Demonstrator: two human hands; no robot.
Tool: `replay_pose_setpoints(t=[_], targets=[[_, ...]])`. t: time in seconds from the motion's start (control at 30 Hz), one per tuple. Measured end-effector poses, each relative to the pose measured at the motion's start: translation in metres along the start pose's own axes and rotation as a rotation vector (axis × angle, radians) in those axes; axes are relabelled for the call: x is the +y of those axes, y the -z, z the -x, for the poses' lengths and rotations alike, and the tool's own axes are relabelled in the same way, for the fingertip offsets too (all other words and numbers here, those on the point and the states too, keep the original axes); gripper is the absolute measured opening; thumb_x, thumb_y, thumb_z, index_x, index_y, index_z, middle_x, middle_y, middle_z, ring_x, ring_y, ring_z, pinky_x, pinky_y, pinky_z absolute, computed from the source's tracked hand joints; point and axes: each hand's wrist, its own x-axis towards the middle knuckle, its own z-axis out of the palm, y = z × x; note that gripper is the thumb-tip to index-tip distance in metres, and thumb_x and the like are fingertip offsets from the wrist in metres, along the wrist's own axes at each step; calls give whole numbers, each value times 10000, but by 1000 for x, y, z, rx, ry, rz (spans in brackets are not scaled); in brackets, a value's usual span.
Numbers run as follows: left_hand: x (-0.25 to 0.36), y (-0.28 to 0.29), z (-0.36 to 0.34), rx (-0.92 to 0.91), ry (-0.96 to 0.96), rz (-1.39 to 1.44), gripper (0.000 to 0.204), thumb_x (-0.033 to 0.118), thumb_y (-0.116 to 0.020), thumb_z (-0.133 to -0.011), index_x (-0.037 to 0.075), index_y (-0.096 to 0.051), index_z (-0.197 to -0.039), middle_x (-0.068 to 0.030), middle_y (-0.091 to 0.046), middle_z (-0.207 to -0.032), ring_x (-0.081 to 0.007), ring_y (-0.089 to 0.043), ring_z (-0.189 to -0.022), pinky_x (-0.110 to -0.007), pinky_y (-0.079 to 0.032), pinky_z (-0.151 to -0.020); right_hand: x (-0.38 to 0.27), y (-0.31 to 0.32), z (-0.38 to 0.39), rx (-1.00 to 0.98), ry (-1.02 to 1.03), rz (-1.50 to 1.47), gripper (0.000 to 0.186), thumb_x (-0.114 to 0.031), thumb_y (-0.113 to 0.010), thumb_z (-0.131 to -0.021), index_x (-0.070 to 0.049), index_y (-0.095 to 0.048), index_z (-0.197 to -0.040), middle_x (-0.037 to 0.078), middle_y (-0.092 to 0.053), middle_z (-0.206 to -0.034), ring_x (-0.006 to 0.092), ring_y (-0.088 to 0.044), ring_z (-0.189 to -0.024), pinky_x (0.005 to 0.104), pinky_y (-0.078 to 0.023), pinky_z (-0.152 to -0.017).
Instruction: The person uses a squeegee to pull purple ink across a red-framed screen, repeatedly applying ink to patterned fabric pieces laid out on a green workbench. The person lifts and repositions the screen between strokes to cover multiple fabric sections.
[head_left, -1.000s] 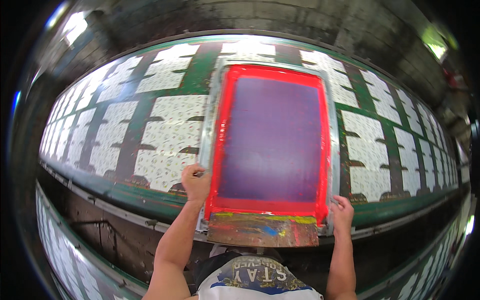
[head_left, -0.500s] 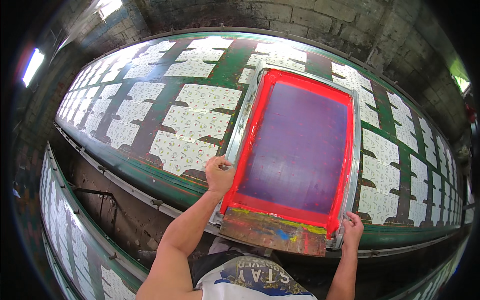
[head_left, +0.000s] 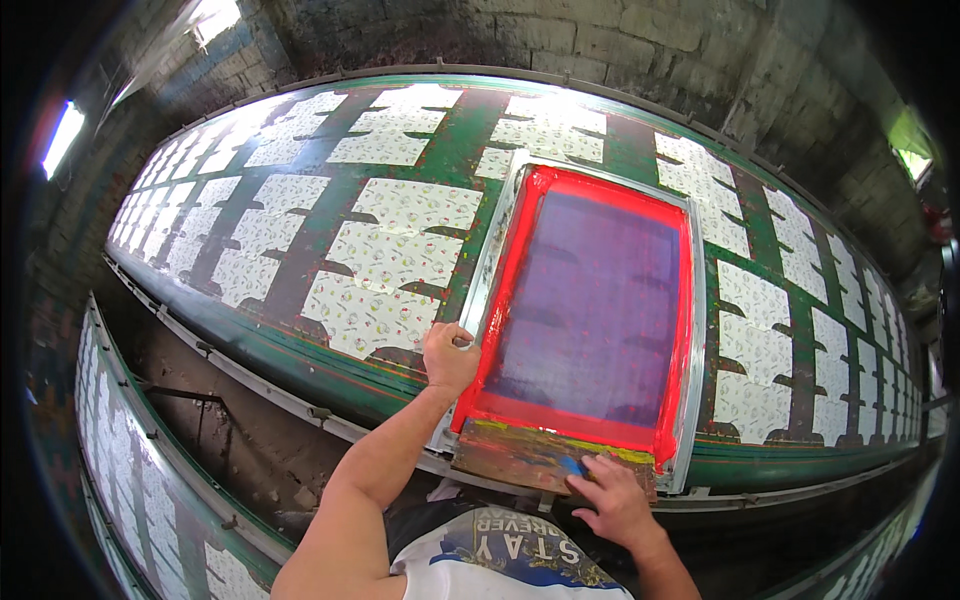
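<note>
A screen printing frame with metal rails lies on the long green printing table. Its purple mesh is bordered in wet-looking red, and dark shapes from the cloth below show through. My left hand is closed around the left rail, close to the near end. Along the frame's near end sits a paint-stained wooden board with yellow and blue smears. My right hand is over that board with fingers spread, the fingertips at its surface; whether they press on it I cannot tell.
White printed cloth pieces lie in rows on the green table, left and right of the frame. A metal rail runs along the table's near edge. Another table with cloth stands at lower left. A block wall closes the far side.
My right hand has left the frame's near right corner and moved left onto the wooden board. The frame has settled lower, and the cloth's shapes now show through the mesh.
</note>
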Motion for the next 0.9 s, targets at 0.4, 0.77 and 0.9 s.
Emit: replay_pose_setpoints(t=[0.4,0.77,0.9], targets=[[1,2,3,-70,-47,60,206,46,-829,-741,137,-750,-908,-79,-671,-1071,-341,-606,-1118,-489,-499,-991,-45,-18,-82,109,-59,220,417,-1,-703,-844,-99,-798,-1238,110,-789,-1127,336,-753,-1078,492,-587,-935],[1,8,4,-91,-22,126,201,49,-821,-767,136,-774,-943,-128,-654,-1157,-367,-568,-1171,-494,-481,-1021,-65,-20,-80,55,-156,259,440,46,-699,-788,-108,-816,-1184,107,-804,-1085,334,-768,-1045,487,-599,-910],[-2,5,5,-84,-27,149,140,131,-842,-841,115,-782,-966,-150,-667,-1160,-378,-577,-1160,-506,-479,-1026,-60,-40,-81,171,-123,341,439,37,-705,-796,-117,-818,-1192,93,-786,-1112,340,-757,-1044,484,-592,-906]])
